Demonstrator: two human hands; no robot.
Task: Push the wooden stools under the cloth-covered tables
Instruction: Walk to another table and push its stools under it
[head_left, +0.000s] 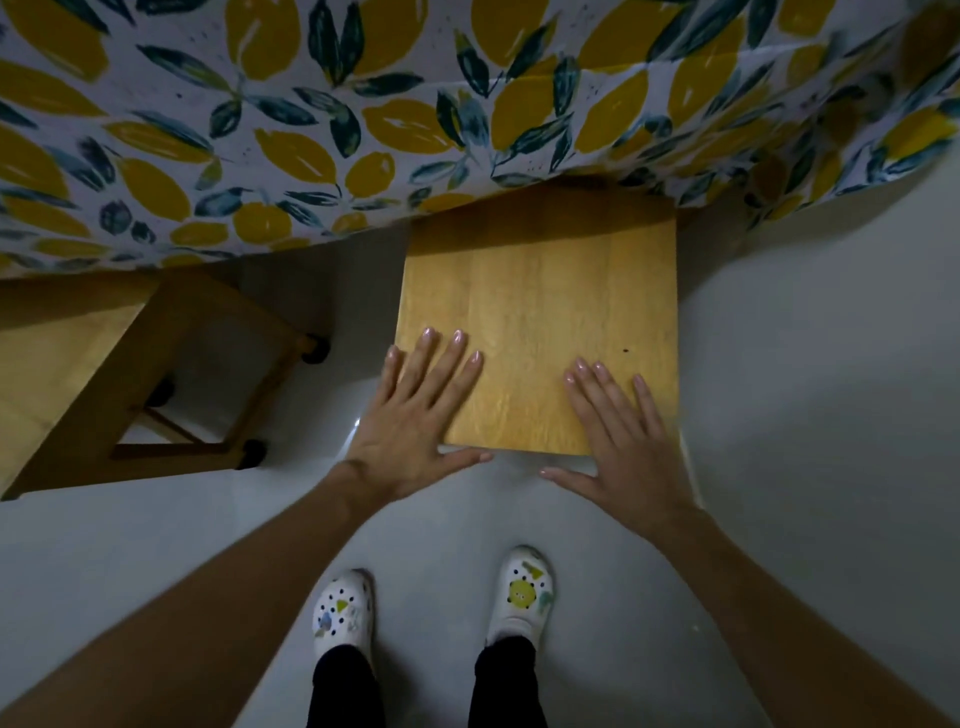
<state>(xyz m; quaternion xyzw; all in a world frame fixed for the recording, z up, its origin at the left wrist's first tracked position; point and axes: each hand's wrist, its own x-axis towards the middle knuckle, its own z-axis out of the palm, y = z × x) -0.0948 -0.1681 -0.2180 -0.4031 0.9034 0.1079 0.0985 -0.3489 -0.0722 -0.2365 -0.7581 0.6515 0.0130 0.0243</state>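
A square wooden stool (540, 312) stands in front of me, its far edge tucked under the hanging lemon-print cloth of the table (322, 119). My left hand (421, 415) lies flat on the seat's near left corner, fingers spread, thumb along the near edge. My right hand (618, 436) lies flat on the near right part of the seat, thumb stretched out over the near edge. Neither hand curls around anything. A second wooden stool (67, 374) stands at the left, its seat partly under the cloth, its legs with black feet showing.
Pale grey floor (805, 415) spreads to the right and behind the stool. My two feet in white patterned clogs (519, 592) stand just behind the stool. The cloth's hem (779, 197) hangs low on the right.
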